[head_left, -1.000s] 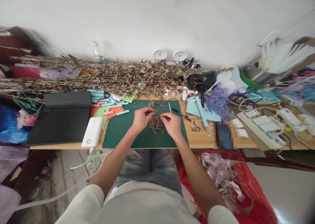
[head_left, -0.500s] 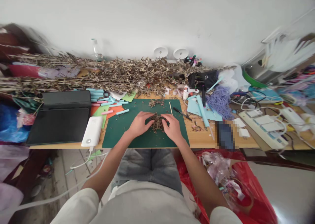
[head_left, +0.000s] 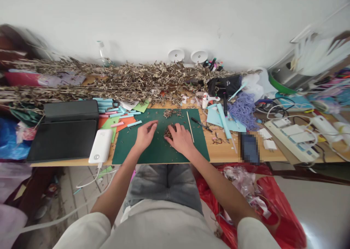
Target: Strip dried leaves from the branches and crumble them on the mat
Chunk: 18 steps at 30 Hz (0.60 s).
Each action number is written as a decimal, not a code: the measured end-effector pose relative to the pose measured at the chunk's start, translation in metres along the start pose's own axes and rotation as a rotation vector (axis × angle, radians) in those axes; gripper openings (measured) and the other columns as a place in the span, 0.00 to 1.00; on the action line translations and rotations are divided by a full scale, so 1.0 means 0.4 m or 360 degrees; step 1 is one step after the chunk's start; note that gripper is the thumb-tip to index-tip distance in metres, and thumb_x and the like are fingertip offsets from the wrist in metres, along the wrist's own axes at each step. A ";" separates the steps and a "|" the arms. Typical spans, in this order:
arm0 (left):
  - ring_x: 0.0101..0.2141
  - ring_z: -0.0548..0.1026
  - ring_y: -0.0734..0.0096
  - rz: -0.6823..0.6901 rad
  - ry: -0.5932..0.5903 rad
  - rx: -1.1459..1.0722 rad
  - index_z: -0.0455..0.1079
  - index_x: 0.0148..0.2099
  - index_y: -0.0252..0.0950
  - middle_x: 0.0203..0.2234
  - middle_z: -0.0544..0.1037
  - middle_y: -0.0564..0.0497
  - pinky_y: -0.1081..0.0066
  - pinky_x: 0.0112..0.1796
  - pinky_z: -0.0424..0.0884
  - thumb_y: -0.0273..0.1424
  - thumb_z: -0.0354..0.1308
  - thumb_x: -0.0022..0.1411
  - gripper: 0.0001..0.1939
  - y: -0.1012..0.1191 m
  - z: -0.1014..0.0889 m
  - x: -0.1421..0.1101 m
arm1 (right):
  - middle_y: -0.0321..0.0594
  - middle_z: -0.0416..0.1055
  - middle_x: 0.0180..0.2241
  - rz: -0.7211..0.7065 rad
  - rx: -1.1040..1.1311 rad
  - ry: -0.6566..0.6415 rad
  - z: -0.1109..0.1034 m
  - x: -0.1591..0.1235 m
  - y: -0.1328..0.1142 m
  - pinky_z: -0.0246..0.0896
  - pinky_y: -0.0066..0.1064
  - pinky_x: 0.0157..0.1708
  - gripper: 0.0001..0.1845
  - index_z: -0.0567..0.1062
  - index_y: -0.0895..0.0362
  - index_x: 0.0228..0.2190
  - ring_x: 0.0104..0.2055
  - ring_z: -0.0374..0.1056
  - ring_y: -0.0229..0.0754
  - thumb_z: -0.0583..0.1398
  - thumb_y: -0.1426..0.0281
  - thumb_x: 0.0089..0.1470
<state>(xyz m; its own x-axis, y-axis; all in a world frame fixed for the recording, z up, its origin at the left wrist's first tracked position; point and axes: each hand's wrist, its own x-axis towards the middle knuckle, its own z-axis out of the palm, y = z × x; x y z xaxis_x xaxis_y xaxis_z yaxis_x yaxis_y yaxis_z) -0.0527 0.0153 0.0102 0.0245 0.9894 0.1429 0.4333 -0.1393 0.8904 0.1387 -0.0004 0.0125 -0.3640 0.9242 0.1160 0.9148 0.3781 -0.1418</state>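
A small pile of crumbled dried leaves lies on the green cutting mat. My right hand rests over this pile with its fingers apart, covering much of it. To the left, my left hand hovers by the mat with its fingers curved and its thumb apart; nothing shows in it. A thin wooden stick and a black pen lie right of my right hand. Farther back on the mat is a smaller heap of leaf bits.
Bundles of dried leafy stems stretch across the back. A black tablet case, white power bank and blue paper rolls lie left. A glue gun, purple yarn and power strip are right.
My left hand has moved left, away from the pile. The right hand has shifted left and spread over the leaves, where both hands had been on either side.
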 end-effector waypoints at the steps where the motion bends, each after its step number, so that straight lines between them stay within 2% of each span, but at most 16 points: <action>1: 0.40 0.78 0.63 -0.0021 0.0011 -0.0002 0.74 0.50 0.35 0.43 0.80 0.46 0.66 0.42 0.74 0.40 0.50 0.66 0.19 -0.002 -0.004 -0.004 | 0.53 0.65 0.47 -0.0008 -0.0014 -0.0053 0.006 0.008 0.002 0.64 0.39 0.38 0.20 0.67 0.54 0.52 0.46 0.63 0.54 0.50 0.59 0.63; 4: 0.36 0.79 0.65 -0.0030 -0.0024 -0.0010 0.75 0.48 0.35 0.40 0.81 0.46 0.68 0.38 0.75 0.42 0.50 0.66 0.20 -0.005 -0.002 -0.015 | 0.51 0.67 0.43 -0.0048 0.0045 -0.0097 0.022 0.026 0.018 0.61 0.33 0.34 0.15 0.70 0.57 0.47 0.42 0.66 0.49 0.47 0.69 0.64; 6: 0.35 0.79 0.66 -0.0036 -0.0012 -0.0026 0.75 0.48 0.35 0.39 0.81 0.46 0.69 0.37 0.75 0.42 0.49 0.67 0.20 -0.006 0.004 -0.020 | 0.49 0.68 0.42 -0.0016 0.0191 0.0042 0.027 0.034 0.035 0.60 0.32 0.34 0.14 0.70 0.58 0.44 0.40 0.66 0.46 0.48 0.70 0.63; 9: 0.34 0.78 0.67 -0.0006 0.0069 -0.0007 0.71 0.54 0.34 0.39 0.81 0.45 0.68 0.37 0.75 0.41 0.47 0.68 0.21 -0.001 0.015 -0.026 | 0.44 0.70 0.35 0.0158 0.0511 0.0362 0.025 0.044 0.060 0.58 0.30 0.34 0.11 0.71 0.58 0.38 0.36 0.67 0.43 0.50 0.69 0.61; 12: 0.42 0.77 0.62 0.0218 0.0085 0.0268 0.67 0.58 0.35 0.42 0.79 0.44 0.63 0.44 0.74 0.41 0.47 0.68 0.23 0.012 0.029 -0.041 | 0.38 0.68 0.26 0.0341 0.0740 0.0519 0.016 0.051 0.079 0.54 0.29 0.30 0.10 0.71 0.57 0.31 0.29 0.64 0.39 0.51 0.68 0.59; 13: 0.46 0.75 0.59 0.0332 0.0034 0.0412 0.65 0.60 0.35 0.45 0.78 0.42 0.60 0.48 0.72 0.43 0.49 0.67 0.25 0.018 0.037 -0.049 | 0.37 0.68 0.25 0.0366 0.0784 0.0531 0.013 0.053 0.084 0.53 0.28 0.30 0.10 0.71 0.56 0.30 0.27 0.63 0.39 0.51 0.68 0.58; 15: 0.56 0.67 0.51 0.0543 -0.0127 0.0704 0.57 0.65 0.33 0.55 0.71 0.38 0.54 0.56 0.64 0.50 0.54 0.61 0.37 0.029 0.056 -0.065 | 0.36 0.68 0.24 0.0341 0.0849 0.0514 0.007 0.055 0.094 0.52 0.28 0.30 0.10 0.71 0.56 0.28 0.27 0.62 0.38 0.52 0.68 0.57; 18: 0.65 0.49 0.40 0.0679 -0.0317 0.1058 0.43 0.70 0.30 0.66 0.53 0.33 0.46 0.62 0.49 0.58 0.58 0.50 0.57 0.036 0.093 -0.073 | 0.35 0.67 0.22 0.0345 0.0903 0.0464 0.003 0.051 0.105 0.50 0.28 0.29 0.10 0.70 0.56 0.24 0.26 0.61 0.37 0.53 0.68 0.55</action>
<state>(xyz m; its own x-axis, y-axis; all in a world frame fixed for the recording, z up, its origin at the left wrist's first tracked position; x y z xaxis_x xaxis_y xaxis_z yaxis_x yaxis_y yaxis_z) -0.0137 -0.0142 0.0028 0.4409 0.8540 0.2763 0.7934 -0.5148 0.3250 0.1694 0.0345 0.0076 -0.0476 0.9600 0.2760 0.6995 0.2293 -0.6769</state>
